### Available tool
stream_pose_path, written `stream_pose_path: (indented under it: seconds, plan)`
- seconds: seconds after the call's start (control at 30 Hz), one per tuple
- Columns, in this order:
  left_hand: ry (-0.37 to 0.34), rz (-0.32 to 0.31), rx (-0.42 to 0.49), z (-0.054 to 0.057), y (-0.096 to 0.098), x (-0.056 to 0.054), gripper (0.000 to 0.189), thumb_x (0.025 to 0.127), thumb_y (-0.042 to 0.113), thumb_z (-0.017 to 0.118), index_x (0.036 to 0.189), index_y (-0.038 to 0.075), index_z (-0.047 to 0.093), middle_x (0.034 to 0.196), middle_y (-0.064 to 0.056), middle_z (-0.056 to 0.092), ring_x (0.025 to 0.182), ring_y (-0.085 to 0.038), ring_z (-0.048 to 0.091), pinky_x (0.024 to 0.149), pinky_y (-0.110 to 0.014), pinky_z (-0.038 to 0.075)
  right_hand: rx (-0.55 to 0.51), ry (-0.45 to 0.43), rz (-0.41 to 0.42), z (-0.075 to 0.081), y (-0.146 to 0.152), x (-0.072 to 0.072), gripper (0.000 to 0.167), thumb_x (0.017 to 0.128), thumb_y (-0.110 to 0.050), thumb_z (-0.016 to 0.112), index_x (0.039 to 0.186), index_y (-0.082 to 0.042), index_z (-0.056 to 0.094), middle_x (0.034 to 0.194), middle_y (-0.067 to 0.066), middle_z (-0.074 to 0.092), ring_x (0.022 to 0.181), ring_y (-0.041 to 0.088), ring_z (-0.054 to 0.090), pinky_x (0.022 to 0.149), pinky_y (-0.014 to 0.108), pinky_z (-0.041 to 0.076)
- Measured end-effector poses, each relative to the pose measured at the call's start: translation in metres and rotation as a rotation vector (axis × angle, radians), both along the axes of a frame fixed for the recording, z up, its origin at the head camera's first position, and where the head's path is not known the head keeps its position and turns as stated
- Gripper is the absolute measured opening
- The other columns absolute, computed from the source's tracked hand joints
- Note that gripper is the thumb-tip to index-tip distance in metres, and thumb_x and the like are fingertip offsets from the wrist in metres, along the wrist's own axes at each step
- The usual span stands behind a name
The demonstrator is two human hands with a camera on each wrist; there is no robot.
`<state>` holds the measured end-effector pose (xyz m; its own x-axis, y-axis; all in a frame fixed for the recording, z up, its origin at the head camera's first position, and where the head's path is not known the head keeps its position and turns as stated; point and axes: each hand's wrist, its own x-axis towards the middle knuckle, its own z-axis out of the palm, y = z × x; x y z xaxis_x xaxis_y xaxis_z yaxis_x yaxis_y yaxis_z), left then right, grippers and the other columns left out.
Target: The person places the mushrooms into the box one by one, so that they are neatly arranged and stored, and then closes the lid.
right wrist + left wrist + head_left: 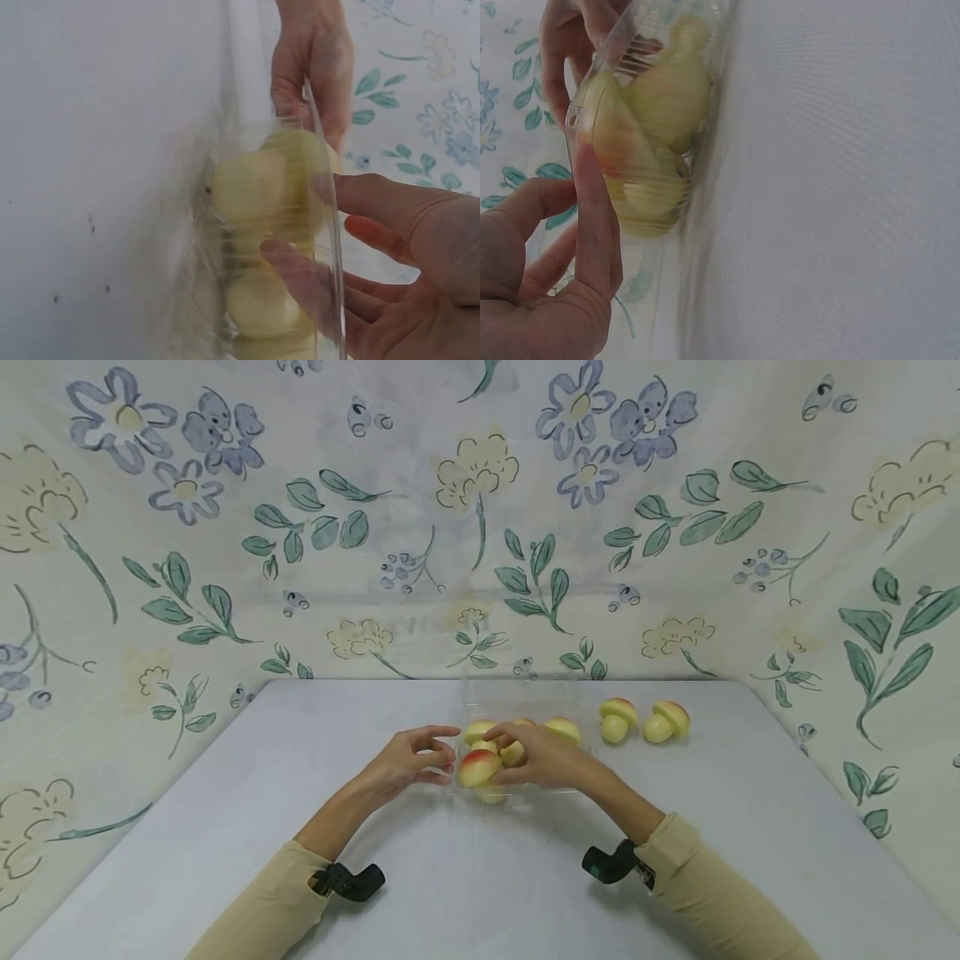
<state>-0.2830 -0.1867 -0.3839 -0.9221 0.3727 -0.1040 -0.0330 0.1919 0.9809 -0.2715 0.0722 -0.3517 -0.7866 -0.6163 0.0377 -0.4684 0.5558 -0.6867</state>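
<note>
A clear plastic box [552, 789] holds several toy mushrooms with yellow-green, red-tinged caps. One, a red-topped mushroom [478, 768], lies at its near left corner; another mushroom [562, 729] is at the right. My left hand [408, 762] is beside the box's left end, fingers loosely bent; in the left wrist view its fingertips [589, 161] are at the wall and rim. My right hand [551, 756] reaches over the near wall, fingers spread among the mushrooms. Through the wall, the right wrist view shows a fingertip [274, 251] inside. The hand partly hides the middle mushrooms.
Two loose mushrooms, one [617, 720] nearer the box and one [666, 722] farther right, lie on the white table [480, 885]. The box's transparent lid [521, 693] stands open at the back. A flower-patterned cloth [420, 552] hangs behind the table.
</note>
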Motion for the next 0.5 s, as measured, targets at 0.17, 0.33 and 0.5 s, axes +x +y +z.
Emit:
stream_pose_path:
  seconds: [0.17,0.33,0.5]
  plan:
    - [-0.007,0.004,0.004,0.000,0.000,0.000,0.052,0.095,0.005,0.062,0.144,0.001,0.045,0.098,-0.006,0.060,0.089,-0.019,0.063,0.076,-0.028,0.062,0.017,0.032,-0.003,0.009,0.013,0.001,0.053,0.088,-0.021,0.074,0.136,-0.012,0.053,0.131,0.019,0.060,0.100,0.028,0.069,0.083,0.033,0.061]
    - [-0.012,0.008,0.013,0.001,0.000,0.000,0.053,0.094,0.005,0.062,0.144,0.001,0.044,0.099,-0.006,0.060,0.088,-0.019,0.064,0.076,-0.029,0.062,0.019,0.075,-0.035,0.016,0.034,0.000,0.051,0.088,-0.021,0.074,0.135,-0.013,0.055,0.126,0.018,0.063,0.100,0.027,0.070,0.085,0.034,0.061]
    - [-0.020,0.018,0.012,0.000,0.000,0.001,0.052,0.094,0.005,0.063,0.144,0.003,0.046,0.099,-0.006,0.060,0.089,-0.019,0.064,0.076,-0.029,0.062,0.006,0.061,-0.087,0.022,0.058,-0.001,0.051,0.090,-0.024,0.072,0.136,-0.014,0.054,0.128,0.020,0.062,0.104,0.030,0.069,0.085,0.038,0.061]
